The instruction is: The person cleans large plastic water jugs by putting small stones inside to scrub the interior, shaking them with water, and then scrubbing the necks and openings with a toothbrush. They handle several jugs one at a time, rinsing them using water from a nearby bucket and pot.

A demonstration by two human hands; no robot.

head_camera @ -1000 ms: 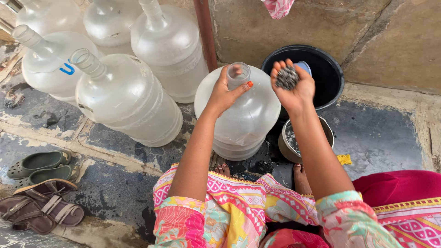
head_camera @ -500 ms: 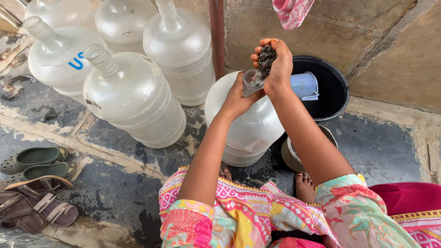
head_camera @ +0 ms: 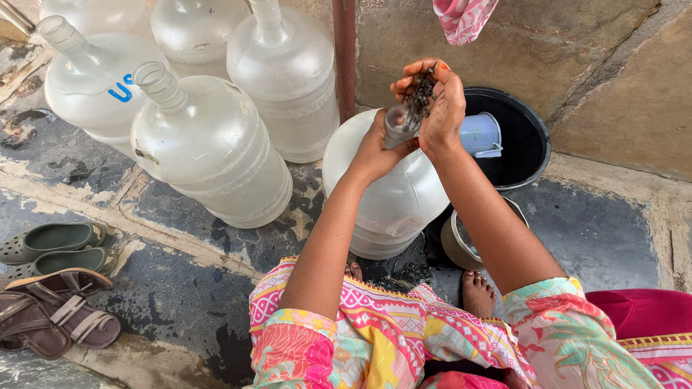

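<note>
Two hands meet at the mouth of one big translucent water jug that stands on the wet stone floor between the person's feet. The left hand is wrapped around the jug's neck, fingers closed on it. The right hand is cupped just above the opening, fingers curled around a clump of dark, gritty material and tipped toward the mouth. Whether any of it is falling in cannot be told.

A metal pot sits on the floor against the jug's right side, and a black bucket with a pale blue mug in it stands behind. Four more jugs cluster to the left; sandals lie at the lower left.

The risk, as I judge it, lies in the narrow neck — the clump looks wider than the opening, so bits could spill down the jug's shoulder onto the floor. The floor is wet, and the jug is steadied only at its top — a slip of the left hand could let it rock or tip toward the pot.
</note>
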